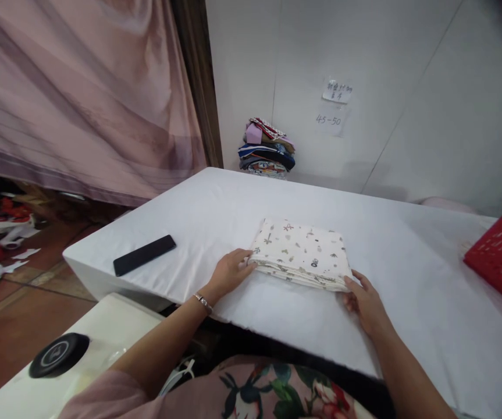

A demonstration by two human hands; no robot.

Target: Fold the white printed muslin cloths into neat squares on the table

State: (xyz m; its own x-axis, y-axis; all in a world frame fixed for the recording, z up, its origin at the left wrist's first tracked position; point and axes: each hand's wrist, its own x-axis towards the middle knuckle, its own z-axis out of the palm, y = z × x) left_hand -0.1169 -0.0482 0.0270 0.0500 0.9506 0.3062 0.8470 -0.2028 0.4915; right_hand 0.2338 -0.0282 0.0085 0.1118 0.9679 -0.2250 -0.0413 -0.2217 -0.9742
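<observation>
A folded white cloth [301, 247] with a small scattered print lies flat on the white-covered table, its layered edge facing me. At its near left corner, my left hand [232, 269] pinches the layers between thumb and fingers. My right hand [365, 302] grips the near right corner, thumb on top and the other fingers curled below the edge. The fingertips under the cloth are partly hidden.
A black phone [145, 255] lies on the white table [189, 203] at left. A red basket [501, 256] stands at the right edge. Behind the table is a stack of folded fabrics [267, 148]. A white surface with a round black object [59, 355] is at lower left.
</observation>
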